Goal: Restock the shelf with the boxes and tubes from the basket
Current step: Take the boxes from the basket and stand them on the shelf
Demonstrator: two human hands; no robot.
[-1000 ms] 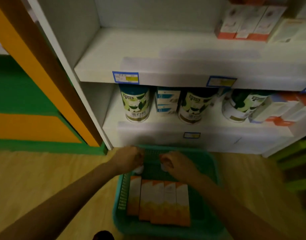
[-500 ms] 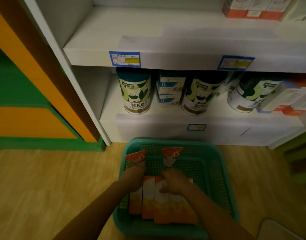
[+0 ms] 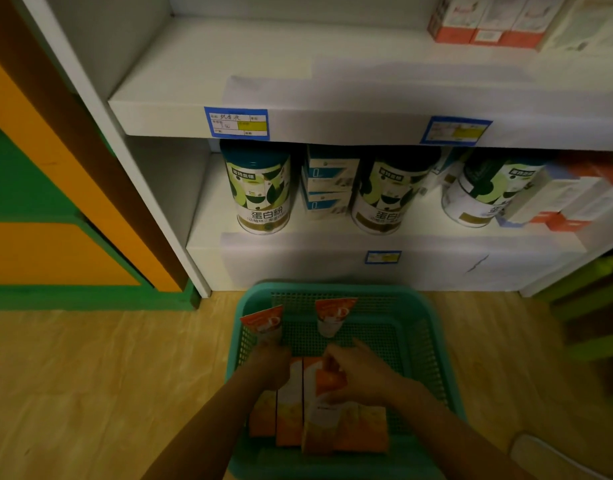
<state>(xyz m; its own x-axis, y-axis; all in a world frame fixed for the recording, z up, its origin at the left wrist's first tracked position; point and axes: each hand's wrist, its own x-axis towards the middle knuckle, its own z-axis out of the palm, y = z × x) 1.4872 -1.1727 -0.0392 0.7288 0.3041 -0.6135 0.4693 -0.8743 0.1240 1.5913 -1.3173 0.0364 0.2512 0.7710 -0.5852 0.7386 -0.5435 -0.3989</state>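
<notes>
**Around the stocking spot**

Pale wood-look flooring (image 3: 90, 393) fills the lower left of the frame. Above it, at the left edge, stands a panel in green and orange (image 3: 38, 251), crossed by a slanting brown strip (image 3: 90, 161). At the far right edge, green slats (image 3: 592, 306) show dimly, blurred. A pale rounded object (image 3: 554, 455) sits in the bottom right corner; what it is cannot be told.

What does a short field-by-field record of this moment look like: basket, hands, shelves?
basket: teal basket on the floor before the shelves
contents: row of orange boxes, two tubes
left hand: left hand grips a standing tube
right hand: right hand lifts one box; second tube stands free
upper shelf: upper shelf bare at left
lower shelf: cans
</notes>
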